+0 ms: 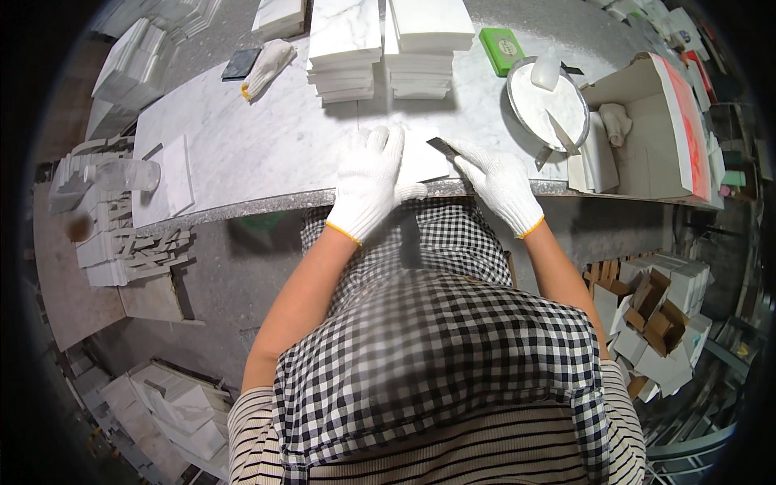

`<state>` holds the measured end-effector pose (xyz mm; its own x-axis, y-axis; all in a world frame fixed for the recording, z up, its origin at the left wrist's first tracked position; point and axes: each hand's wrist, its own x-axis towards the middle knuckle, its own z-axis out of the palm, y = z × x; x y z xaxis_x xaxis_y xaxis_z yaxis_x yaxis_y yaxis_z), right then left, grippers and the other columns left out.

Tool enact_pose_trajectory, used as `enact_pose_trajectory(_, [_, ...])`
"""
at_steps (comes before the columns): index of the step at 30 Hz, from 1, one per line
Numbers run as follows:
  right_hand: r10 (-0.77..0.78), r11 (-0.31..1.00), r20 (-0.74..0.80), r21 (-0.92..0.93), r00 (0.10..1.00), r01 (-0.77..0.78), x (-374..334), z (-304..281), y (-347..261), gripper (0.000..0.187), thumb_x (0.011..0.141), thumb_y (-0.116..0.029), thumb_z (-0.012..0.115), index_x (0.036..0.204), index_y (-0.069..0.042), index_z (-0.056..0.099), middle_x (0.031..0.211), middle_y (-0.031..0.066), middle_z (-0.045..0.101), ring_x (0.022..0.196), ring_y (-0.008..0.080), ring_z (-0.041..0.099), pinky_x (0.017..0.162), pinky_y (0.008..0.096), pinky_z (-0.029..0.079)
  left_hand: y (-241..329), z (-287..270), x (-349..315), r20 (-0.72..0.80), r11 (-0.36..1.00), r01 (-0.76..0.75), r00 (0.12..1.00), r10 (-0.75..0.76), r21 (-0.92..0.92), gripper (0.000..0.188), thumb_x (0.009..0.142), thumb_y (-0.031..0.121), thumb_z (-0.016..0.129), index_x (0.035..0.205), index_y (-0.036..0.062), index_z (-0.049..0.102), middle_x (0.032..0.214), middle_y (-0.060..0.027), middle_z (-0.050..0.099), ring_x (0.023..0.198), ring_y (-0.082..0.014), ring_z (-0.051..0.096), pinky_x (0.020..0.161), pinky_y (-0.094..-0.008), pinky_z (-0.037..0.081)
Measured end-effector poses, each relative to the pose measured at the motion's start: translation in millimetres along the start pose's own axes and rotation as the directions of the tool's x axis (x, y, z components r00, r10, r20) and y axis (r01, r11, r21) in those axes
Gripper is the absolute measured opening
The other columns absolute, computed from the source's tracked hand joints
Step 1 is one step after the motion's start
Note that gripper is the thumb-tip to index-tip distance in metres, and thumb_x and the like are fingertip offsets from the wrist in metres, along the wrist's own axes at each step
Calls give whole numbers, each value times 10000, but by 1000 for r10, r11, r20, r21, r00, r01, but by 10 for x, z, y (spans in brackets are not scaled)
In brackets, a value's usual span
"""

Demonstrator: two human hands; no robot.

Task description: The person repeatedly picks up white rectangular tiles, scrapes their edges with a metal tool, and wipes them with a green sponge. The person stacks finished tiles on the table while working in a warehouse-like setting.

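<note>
Both my hands wear white knit gloves with yellow cuffs. At the near edge of the marble-topped table lies a small white tile. My left hand grips its left side, fingers laid over it and thumb along the near edge. My right hand is closed round a flat dark scraper blade, whose end meets the tile's right side. The glove hides the rest of the blade. Beyond my hands stand two stacks of white marble tiles.
To the right are a round bowl of white paste with a putty knife, a green box and an open carton holding tiles. A loose glove and dark square pad lie far left; a plastic bottle is at the left edge.
</note>
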<state>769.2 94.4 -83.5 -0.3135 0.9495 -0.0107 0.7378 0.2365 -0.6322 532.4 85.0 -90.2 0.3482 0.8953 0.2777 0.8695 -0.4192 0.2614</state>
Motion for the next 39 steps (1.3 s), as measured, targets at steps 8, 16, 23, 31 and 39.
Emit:
enact_pose_trajectory(8, [2,999,29,-40,1000,-1,-49,-18,39,358,963,-278,647,1301,-175,701,1088,176,736,938,359,711,815,413,549,20,-10,7,44,1000,29,999,-29,2,974,563,531,875,1323,21,540,1135,-138,597,1085,-339,562,949,-442,468])
enact_pose_trajectory(16, [42,990,125,-139,991,-25,-102,-64,53,361,974,-309,633,1312,-201,696,972,185,736,841,370,704,746,421,543,8,6,-1,38,1000,24,999,-24,6,983,559,536,875,1322,17,536,1131,-141,593,1063,-343,558,948,-446,466])
enact_pose_trajectory(23, [41,994,90,-103,995,-31,-100,-70,61,355,981,-305,627,1310,-191,698,975,182,739,847,371,705,757,421,543,2,10,-1,16,1000,18,1000,-17,-11,980,554,535,875,1314,15,541,1112,-141,591,1052,-342,558,948,-440,462])
enact_pose_trajectory(31, [85,994,119,-73,989,-77,-126,-45,64,356,972,-296,649,1301,-171,702,1033,180,745,891,349,723,798,396,557,5,21,-9,10,1000,18,1000,-18,3,980,553,541,873,1316,21,546,1118,-134,594,1068,-334,561,946,-434,465])
enact_pose_trajectory(39, [27,992,92,-128,995,-15,-170,-38,78,352,975,-311,634,1310,-224,701,966,163,748,829,347,714,745,415,551,10,4,-2,16,1000,20,1000,-20,-1,989,551,519,885,1328,16,538,1124,-133,595,1065,-333,561,949,-434,468])
